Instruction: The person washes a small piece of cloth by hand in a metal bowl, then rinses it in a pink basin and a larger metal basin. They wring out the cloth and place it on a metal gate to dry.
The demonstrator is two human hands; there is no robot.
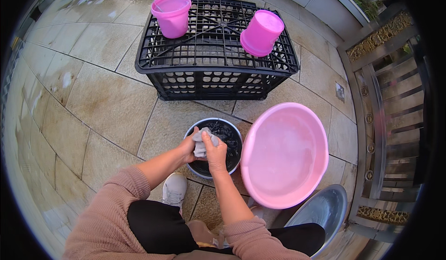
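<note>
A bunched grey cloth (201, 147) is squeezed between my two hands, above a round basin (238, 131) with a pale rim and dark liquid inside. My left hand (188, 147) grips the cloth from the left and below. On its right side, my right hand (216, 152) presses it with the thumb on top. Bright streaks show on the dark surface under the cloth; whether they are drips or ripples I cannot tell.
A large pink tub (285, 155) stands right of the basin, with a grey metal basin (320, 211) behind it near my knee. Ahead, an upturned black plastic crate (223, 70) bears an upright pink bucket (173, 23) and an upside-down pink bucket (261, 33). A metal gate (378, 120) borders the right.
</note>
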